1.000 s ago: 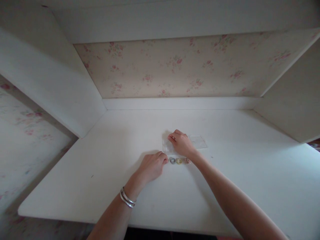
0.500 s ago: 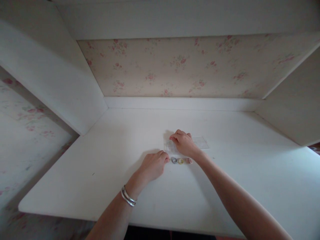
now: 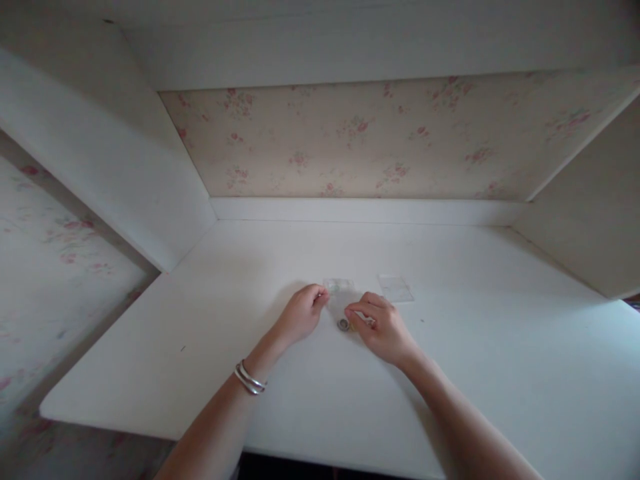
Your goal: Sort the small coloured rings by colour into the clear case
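My left hand (image 3: 301,313) is closed in a pinch at the left edge of a thin clear plastic sleeve (image 3: 341,285), which lies on the white desktop. Right beside it, my right hand (image 3: 384,330) has thumb and forefinger brought together just above a row of small ring-shaped pieces. A grey ring (image 3: 343,325) shows left of those fingertips. Part of a yellowish ring (image 3: 353,328) peeks out below them, and the hand hides the remaining piece. What the right fingertips hold, if anything, is too small to make out.
Another flat clear plastic piece (image 3: 397,289) lies behind my right hand. The white desk (image 3: 280,413) is bounded by a low back ledge (image 3: 365,211), a left side panel (image 3: 115,153) and a right side panel (image 3: 585,200). A dark speck (image 3: 183,348) marks the left side.
My right hand has come back from the clear plastic to the small rings and covers some of them. My left hand has moved from beside the rings up to the plastic's left edge.
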Tool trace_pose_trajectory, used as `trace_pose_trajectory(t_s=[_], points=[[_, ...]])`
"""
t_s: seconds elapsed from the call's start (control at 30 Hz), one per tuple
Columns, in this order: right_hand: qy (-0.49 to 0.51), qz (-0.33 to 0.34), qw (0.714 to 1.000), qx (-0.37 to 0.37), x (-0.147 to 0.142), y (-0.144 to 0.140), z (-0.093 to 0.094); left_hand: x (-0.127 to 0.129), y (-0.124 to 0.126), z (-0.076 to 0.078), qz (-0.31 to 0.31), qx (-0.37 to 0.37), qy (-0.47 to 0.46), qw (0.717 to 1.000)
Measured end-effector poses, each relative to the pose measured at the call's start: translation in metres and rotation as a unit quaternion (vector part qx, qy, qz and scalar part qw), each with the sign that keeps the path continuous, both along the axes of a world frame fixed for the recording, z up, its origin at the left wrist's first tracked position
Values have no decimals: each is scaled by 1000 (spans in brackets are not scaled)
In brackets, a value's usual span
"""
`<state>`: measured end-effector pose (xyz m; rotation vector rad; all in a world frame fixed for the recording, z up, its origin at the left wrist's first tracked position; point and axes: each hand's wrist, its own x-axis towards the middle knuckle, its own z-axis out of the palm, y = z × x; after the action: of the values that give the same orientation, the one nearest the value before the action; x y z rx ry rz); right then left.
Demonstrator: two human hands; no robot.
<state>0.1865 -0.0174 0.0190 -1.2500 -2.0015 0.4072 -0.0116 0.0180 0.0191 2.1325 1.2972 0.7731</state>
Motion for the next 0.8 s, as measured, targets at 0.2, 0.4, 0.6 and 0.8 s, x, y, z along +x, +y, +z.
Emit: trace_pose_trajectory(t_s=[0.2,0.4,0.6,0.8], points=[[-123,57,990,41,4,-3,5,18,31,5,40,43,72,996],[-174,97,979,46,9,-6,9,26,46,-2,44,32,140,989],[-180,111,977,29,9,-5,8,20,37,-3,53,42,33,997],[-211,114,970,26,8,-3,6,6,0,-4,89,27,-37,995]])
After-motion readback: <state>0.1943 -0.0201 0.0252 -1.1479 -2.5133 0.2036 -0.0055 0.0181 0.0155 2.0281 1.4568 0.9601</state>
